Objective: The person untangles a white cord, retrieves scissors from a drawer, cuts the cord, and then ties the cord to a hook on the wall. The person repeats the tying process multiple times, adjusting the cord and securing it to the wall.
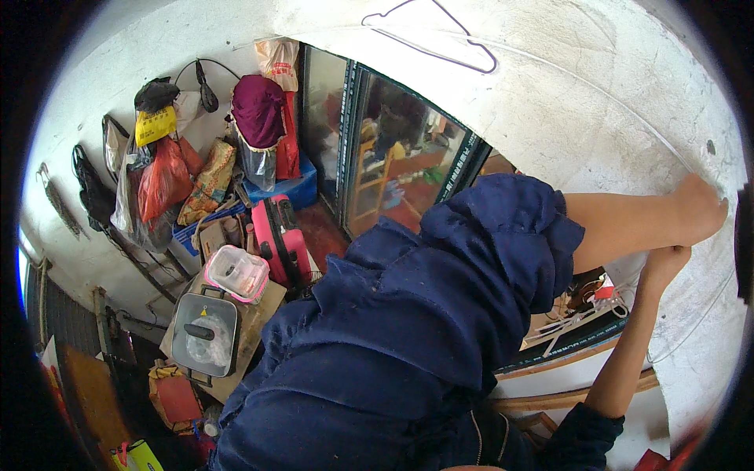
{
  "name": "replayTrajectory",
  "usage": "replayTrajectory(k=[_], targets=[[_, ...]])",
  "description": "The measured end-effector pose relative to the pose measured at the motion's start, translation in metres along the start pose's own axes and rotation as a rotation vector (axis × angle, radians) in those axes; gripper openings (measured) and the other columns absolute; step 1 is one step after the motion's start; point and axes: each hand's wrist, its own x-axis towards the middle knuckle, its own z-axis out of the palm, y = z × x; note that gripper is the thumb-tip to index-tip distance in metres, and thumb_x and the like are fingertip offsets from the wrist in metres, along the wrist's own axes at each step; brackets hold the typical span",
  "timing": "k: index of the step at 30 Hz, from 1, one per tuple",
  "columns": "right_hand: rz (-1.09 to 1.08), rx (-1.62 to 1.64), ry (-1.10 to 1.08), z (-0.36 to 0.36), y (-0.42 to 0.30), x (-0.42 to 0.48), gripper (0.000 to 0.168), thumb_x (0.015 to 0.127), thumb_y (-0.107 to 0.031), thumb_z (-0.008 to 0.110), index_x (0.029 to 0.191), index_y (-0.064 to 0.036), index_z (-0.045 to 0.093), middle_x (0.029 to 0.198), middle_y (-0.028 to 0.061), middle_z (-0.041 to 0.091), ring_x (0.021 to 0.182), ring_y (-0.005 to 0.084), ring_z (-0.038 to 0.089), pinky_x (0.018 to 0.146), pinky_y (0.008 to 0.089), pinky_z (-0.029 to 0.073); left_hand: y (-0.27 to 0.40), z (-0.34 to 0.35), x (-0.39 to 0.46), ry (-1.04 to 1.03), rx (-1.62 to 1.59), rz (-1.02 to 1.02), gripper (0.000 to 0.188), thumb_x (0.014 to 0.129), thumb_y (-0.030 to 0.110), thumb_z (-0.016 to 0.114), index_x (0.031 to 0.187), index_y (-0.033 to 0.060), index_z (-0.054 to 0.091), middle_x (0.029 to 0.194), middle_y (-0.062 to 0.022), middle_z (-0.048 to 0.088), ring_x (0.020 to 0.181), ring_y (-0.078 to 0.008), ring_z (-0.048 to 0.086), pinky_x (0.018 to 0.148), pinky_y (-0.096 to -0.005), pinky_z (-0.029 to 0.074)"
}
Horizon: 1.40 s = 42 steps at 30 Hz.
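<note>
At the far right, my left hand [699, 212] is raised against the white wall, its fingers curled and mostly hidden from view. A thin white cable [595, 88] runs along the wall and reaches this hand. Just below, touching it, is my right hand [668, 259], bent at the wrist, with its fingertips hidden behind the left hand. What either hand holds cannot be seen. The dark blue sleeve [495, 235] of my left arm is bunched above the forearm and fills the middle of the view.
A dark wire clothes hanger [436, 50] hangs on the wall. Glass sliding doors [400, 147] stand behind my arm. To the left are a pink suitcase [280, 235], a lidded electric pan [205, 332], a plastic food box [238, 274] and bags on the wall, including a red one [165, 176].
</note>
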Motion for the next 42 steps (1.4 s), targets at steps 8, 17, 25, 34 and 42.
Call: replayTrajectory(k=[8, 17, 25, 34, 42], targets=[[0.021, 0.074, -0.001, 0.003, 0.005, 0.000, 0.017, 0.074, -0.003, 0.059, 0.085, 0.010, 0.056, 0.082, 0.0140, 0.062, 0.077, 0.0150, 0.056, 0.068, 0.0269, 0.044, -0.004, 0.007, 0.001, -0.069, 0.060, 0.019, 0.027, 0.082, 0.015, 0.041, 0.086, -0.0024, 0.061, 0.075, -0.0153, 0.063, 0.070, -0.0289, 0.061, 0.058, -0.0429, 0.041], [-0.053, -0.011, -0.006, 0.001, 0.010, 0.001, 0.017, 0.077, -0.007, 0.057, 0.083, 0.010, 0.058, 0.082, 0.0132, 0.063, 0.074, 0.0147, 0.057, 0.064, 0.0275, 0.045, -0.005, 0.025, 0.008, -0.072, 0.069, 0.000, 0.026, 0.082, 0.015, 0.042, 0.085, -0.0016, 0.061, 0.074, -0.0146, 0.063, 0.068, -0.0277, 0.061, 0.057, -0.0426, 0.041], [-0.057, -0.005, 0.023, -0.007, 0.015, 0.003, 0.019, 0.075, -0.008, 0.059, 0.085, 0.009, 0.059, 0.080, 0.0129, 0.064, 0.073, 0.0134, 0.057, 0.063, 0.0283, 0.045, 0.000, 0.026, 0.016, -0.077, 0.141, -0.001, 0.023, 0.078, 0.017, 0.047, 0.082, 0.0007, 0.063, 0.075, -0.0145, 0.063, 0.071, -0.0261, 0.061, 0.058, -0.0415, 0.043], [0.002, 0.091, 0.025, 0.019, -0.033, -0.007, 0.006, 0.072, 0.002, 0.051, 0.066, 0.005, 0.051, 0.065, 0.0075, 0.056, 0.064, 0.0128, 0.046, 0.058, 0.0315, 0.039, -0.011, -0.031, -0.008, -0.099, 0.345, 0.056, 0.025, 0.079, 0.010, 0.051, 0.102, 0.0018, 0.057, 0.071, -0.0122, 0.062, 0.066, -0.0223, 0.062, 0.055, -0.0346, 0.049], [0.279, 0.390, -0.067, -0.006, -0.036, 0.002, 0.017, 0.088, -0.008, 0.045, 0.074, 0.001, 0.051, 0.056, 0.0040, 0.047, 0.050, 0.0085, 0.038, 0.046, 0.0239, 0.031, 0.013, -0.048, 0.006, -0.243, 0.055, -0.222, 0.026, 0.081, 0.009, 0.052, 0.106, 0.0010, 0.050, 0.068, -0.0117, 0.061, 0.064, -0.0212, 0.062, 0.055, -0.0365, 0.049]])
